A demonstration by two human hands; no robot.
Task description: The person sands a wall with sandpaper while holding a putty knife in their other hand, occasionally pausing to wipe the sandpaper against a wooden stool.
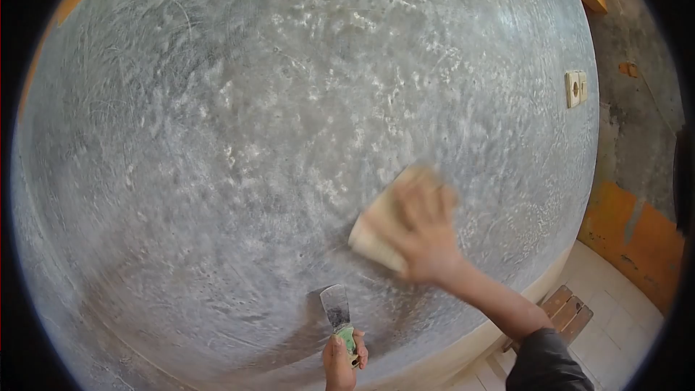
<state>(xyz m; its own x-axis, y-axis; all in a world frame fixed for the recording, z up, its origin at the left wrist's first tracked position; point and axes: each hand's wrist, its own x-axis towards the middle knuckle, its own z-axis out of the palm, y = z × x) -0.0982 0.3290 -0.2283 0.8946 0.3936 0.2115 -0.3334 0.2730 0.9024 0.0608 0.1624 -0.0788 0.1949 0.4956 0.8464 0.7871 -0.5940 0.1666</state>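
Note:
A grey, mottled wall fills most of the head view. My right hand, smeared by motion, presses a pale beige sheet of sandpaper against this wall, fingers spread over its upper part. Lower down, my left hand is wrapped round the green handle of a putty knife. Its worn metal blade points upward, close in front of the wall, and casts a shadow to the left.
A socket and switch plate is fixed on the wall's right side. Beyond the corner stands another wall with orange paint. A small wooden stool rests on the pale tiled floor at lower right.

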